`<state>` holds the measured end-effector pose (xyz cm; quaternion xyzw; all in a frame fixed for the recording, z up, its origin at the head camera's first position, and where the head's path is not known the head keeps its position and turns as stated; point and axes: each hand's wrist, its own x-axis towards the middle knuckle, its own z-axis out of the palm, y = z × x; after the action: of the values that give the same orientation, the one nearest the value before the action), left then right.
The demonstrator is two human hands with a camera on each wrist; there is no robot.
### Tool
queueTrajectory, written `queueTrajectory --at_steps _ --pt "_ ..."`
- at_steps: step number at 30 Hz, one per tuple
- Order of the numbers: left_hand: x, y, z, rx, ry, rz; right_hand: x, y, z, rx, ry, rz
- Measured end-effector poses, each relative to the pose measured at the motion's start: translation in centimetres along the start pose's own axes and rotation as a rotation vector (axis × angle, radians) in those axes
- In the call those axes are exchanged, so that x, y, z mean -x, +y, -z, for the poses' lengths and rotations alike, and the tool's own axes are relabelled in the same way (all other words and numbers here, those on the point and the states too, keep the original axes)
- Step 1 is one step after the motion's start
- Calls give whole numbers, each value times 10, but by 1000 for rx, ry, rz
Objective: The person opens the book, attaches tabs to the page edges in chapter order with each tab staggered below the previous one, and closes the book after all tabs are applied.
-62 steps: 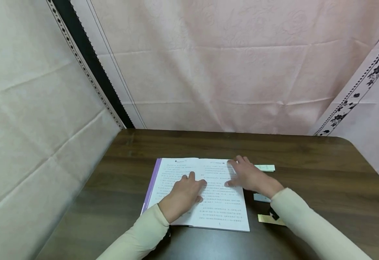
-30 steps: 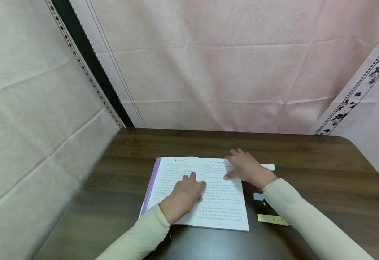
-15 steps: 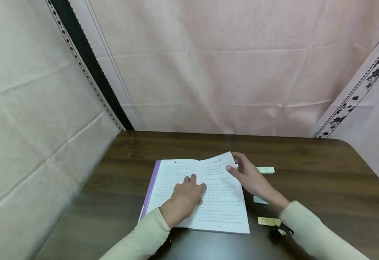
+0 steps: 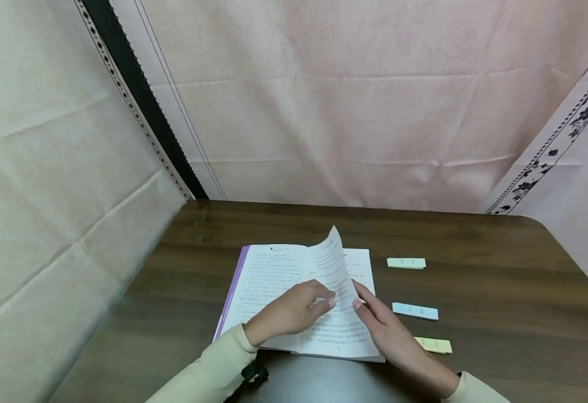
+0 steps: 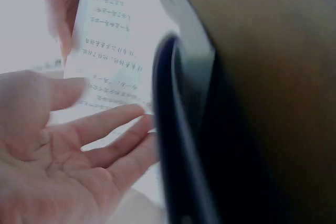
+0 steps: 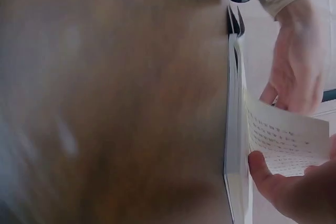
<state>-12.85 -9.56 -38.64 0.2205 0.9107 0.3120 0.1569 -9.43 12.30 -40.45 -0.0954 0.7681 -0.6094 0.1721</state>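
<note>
An open book (image 4: 269, 274) with printed white pages and a purple strip along its left side lies on the table. One right-hand page (image 4: 335, 263) is lifted, its top corner curling up and leftward over the page beneath. My right hand (image 4: 392, 333) holds this page at its right edge, thumb in front and fingers behind. Over the middle of the book is my left hand (image 4: 291, 308), fingers loosely bent and close to the raised page. In the left wrist view the left hand's fingers (image 5: 113, 121) are spread, with nothing held. The right wrist view shows the page (image 6: 289, 135) bowed up from the book block.
Right of the book lie small paper strips in a column: green (image 4: 406, 263), blue (image 4: 415, 310) and yellow (image 4: 435, 345). The brown wooden table (image 4: 505, 268) is backed by a pale cloth (image 4: 324, 140). A dark wrist device (image 4: 255, 371) hangs under the left sleeve.
My right hand has moved from the page's top corner down to its right edge, and the page has risen and curled leftward. My left hand has come up from pressing the book, its fingers turned rightward.
</note>
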Motion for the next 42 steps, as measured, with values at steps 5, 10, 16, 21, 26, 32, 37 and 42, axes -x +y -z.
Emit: queueTrajectory --at_steps 5,10,16,21,26,32,37,42 --pt "-4 -4 -4 308 47 101 7 0 0 113 -66 52" --pt "-4 6 -10 449 94 166 13 -1 -6 260 -105 111" --pt "-7 12 -7 401 131 201 17 -2 -9 383 -167 141" --pt "-8 0 6 516 171 180 14 -4 0 417 -86 194" --pt "-1 -11 27 580 192 137 9 -3 4 733 -87 195" --pt "14 -18 60 540 183 172 8 0 2 881 -185 127" --pt "32 -48 87 447 154 259 6 -2 1 882 -216 127" --pt "43 -84 103 323 121 365 6 -2 1 891 -237 98"
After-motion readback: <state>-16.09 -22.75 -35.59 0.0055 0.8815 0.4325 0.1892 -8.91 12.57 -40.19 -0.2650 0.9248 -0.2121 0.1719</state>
